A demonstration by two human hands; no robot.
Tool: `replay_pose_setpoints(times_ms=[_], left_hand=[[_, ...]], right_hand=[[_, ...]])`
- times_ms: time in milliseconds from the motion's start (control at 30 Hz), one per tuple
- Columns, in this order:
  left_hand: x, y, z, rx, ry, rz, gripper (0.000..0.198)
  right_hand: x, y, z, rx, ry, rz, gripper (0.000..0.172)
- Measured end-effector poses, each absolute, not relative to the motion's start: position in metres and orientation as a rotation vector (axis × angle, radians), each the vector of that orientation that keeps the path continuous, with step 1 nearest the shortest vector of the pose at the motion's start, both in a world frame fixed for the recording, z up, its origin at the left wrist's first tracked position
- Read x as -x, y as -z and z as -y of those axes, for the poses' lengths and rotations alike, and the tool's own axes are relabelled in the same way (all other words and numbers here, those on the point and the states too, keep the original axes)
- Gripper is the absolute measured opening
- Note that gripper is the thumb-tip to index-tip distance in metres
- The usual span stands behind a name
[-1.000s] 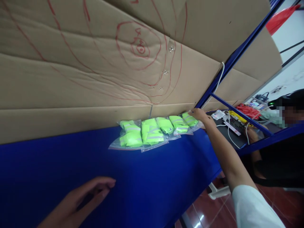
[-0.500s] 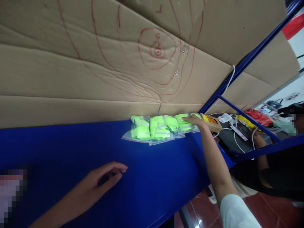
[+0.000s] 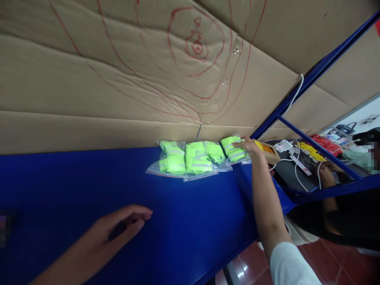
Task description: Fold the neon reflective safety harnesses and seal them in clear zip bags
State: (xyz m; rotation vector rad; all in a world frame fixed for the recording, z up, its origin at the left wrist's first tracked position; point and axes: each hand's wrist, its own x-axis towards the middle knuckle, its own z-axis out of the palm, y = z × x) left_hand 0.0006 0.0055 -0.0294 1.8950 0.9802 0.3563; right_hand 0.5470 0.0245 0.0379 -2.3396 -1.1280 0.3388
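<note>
Clear zip bags (image 3: 173, 158) of neon yellow-green fabric with silver reflective stripes, probably folded safety vests, lie in a row at the back of the blue table. My right hand (image 3: 251, 147) is at the right end of this row, its fingers closed on a bagged reflective vest (image 3: 233, 149). It partly covers that bag and another one under or beside it. My left hand (image 3: 121, 227) is over the table at the lower left, holding nothing. Its fingers are loosely curved, with a gap between them and the thumb.
Behind the table (image 3: 74, 178) rises a cardboard wall (image 3: 118, 91) with red drawn rings. A small cardboard box (image 3: 268, 152) stands right of my right hand. Past a blue metal frame (image 3: 314, 146), a co-worker's hand (image 3: 326, 174) is among cables and small items on a dark surface.
My right hand has shifted slightly right, and the bag under it now sits at a steeper tilt, apart from its left neighbour. My left hand stays empty. The view has shifted a little.
</note>
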Motion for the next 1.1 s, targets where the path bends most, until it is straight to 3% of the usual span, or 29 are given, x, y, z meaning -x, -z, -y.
replay_pose_setpoints(times_ms=[367,500,767,1100], left_hand=[[-0.009,0.016,-0.003,-1.889,-0.402,-0.972,0.046],[-0.008,0.018,-0.003,-1.895,-0.395,-0.976,0.044],[-0.004,0.027,-0.005,-1.867,-0.355,-0.936,0.044],[-0.001,0.029,-0.004,-1.858,-0.309,-0.913,0.040]], right_hand=[[-0.532,-0.046,-0.024,2.452,-0.232,1.310,0.082],[-0.508,-0.060,-0.028,2.493,-0.107,1.424,0.061],[-0.445,-0.035,-0.051,2.605,-0.413,1.544,0.068],[-0.443,-0.041,-0.045,2.305,-0.573,1.441,0.065]])
